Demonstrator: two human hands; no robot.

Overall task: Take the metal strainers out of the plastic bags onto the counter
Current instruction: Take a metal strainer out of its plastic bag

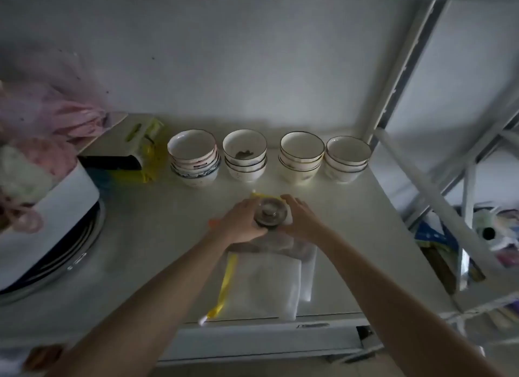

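A round metal strainer (270, 213) with a knob in its middle sits between my two hands above the white counter (157, 230). My left hand (242, 222) grips its left side. My right hand (302, 219) holds the right side together with a clear plastic bag (289, 218) with a yellow strip that wraps behind the strainer. In front of my hands lie flat clear plastic bags (266, 284), one with a yellow zip strip (226, 287), and a crumpled bag (280, 244) just under my wrists.
Stacks of white bowls (247, 155) line the back of the counter. A yellow-green box (140, 149) and pink plastic bags (42, 124) are at the left, above a white appliance (56, 222). A metal shelf frame (421, 180) stands at the right.
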